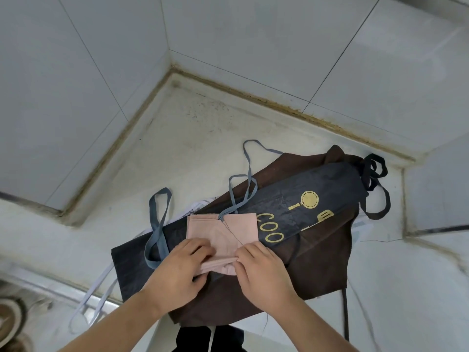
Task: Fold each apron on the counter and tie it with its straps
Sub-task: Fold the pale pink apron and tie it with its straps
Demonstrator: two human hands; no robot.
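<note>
My left hand and right hand pinch the folded pink apron at lower centre of the frame; I should roll it tight, keeping edges square, grey-blue straps free.

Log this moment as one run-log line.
phase: folding | left hand and right hand: both grip near edge of folded pink cloth apron | grey-blue straps: untied | under: dark aprons

My left hand and right hand pinch the near edge of a folded pink apron, its grey-blue straps trailing left and far. It lies on a dark apron over a brown apron on the counter.
</note>
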